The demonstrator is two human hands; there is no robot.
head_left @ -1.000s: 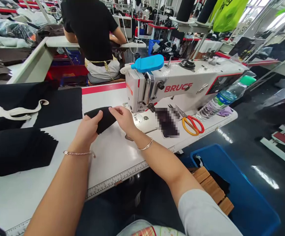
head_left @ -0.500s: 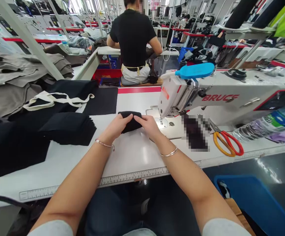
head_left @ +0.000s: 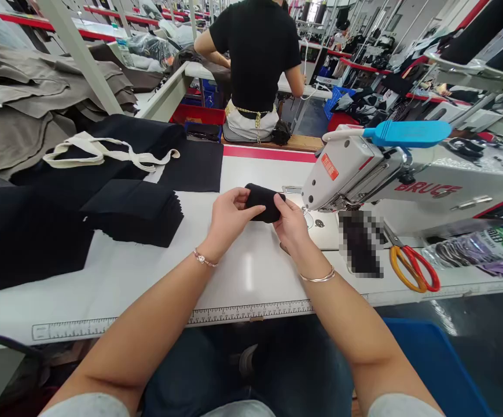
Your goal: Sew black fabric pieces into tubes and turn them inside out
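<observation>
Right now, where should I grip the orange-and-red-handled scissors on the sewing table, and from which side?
Take the orange and red finger loops from the near side: they lie flat toward the table's front edge, blades pointing away at the sewing machine.

Hands (head_left: 292, 223): fabric stack (head_left: 133, 211) left; machine (head_left: 347, 174) right

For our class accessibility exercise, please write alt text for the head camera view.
The left hand and right hand hold a small black fabric piece beside a white BRUCE sewing machine. A stack of black fabric pieces lies to the left on the white table, and orange-and-red scissors lie to the right.
</observation>
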